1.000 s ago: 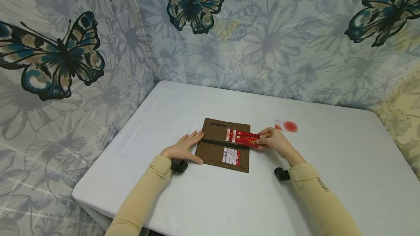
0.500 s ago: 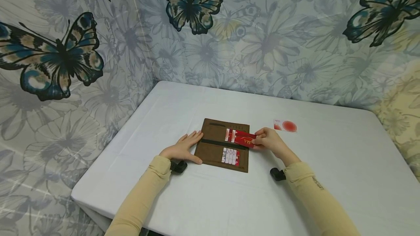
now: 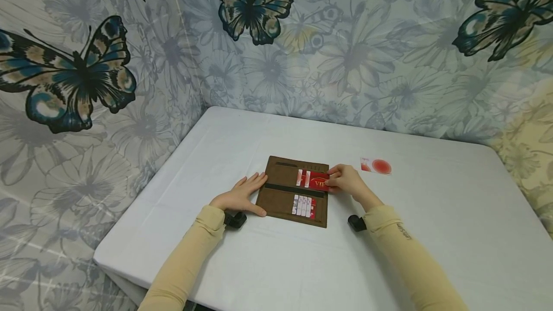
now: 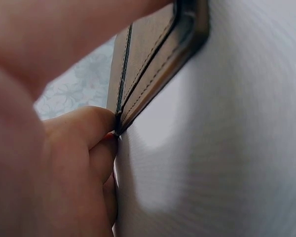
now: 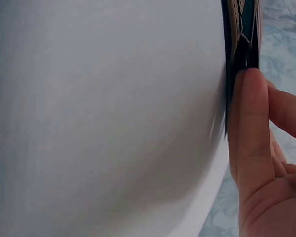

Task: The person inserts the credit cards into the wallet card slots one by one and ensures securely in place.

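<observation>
A brown wallet (image 3: 276, 205) lies spread out on the table, a dark band across its middle. My left hand (image 3: 242, 195) rests with spread fingers along its left edge; the left wrist view shows a fingertip (image 4: 101, 118) against the stitched corner. At the opposite edge, my right hand (image 3: 347, 181) pinches a red card (image 3: 318, 182) marked VIP by its right end. That card lies mostly within the wallet's upper half, beside several card edges in the slots. More cards (image 3: 304, 206) sit in the lower slots. The right wrist view shows fingers at the wallet's edge (image 5: 233, 19).
A white card with a red circle (image 3: 381, 166) lies on the white-covered table (image 3: 276, 263), beyond my right hand. Walls hung with butterfly-patterned cloth (image 3: 276, 76) stand behind and at the left of the table.
My right hand has moved left with the red VIP card, which has slid further into the wallet's upper half. The left hand and the wallet have stayed in place.
</observation>
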Demonstrator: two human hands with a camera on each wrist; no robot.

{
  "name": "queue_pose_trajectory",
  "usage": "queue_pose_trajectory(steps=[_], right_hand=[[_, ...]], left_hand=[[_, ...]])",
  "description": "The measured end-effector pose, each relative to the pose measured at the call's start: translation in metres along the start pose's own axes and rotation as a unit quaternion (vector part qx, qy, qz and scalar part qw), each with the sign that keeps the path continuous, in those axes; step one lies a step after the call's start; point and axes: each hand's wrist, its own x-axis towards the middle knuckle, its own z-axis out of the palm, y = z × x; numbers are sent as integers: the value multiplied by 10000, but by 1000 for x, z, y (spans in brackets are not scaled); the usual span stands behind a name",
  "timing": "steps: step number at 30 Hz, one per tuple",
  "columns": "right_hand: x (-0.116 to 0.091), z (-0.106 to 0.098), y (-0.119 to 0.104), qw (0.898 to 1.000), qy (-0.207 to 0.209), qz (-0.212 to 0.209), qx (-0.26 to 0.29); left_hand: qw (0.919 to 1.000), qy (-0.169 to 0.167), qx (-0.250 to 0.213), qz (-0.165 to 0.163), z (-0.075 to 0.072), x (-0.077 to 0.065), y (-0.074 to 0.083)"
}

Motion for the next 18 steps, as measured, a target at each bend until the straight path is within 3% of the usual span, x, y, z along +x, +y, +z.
queue_pose_trajectory(steps=[9,18], right_hand=[[-8,0,5,9998,-93,160,64],[-28,-9,9,9967,-700,-80,-399]], left_hand=[[10000,-38,12,-40,1,0,1],[9999,-42,68,-91,1,2,-4]])
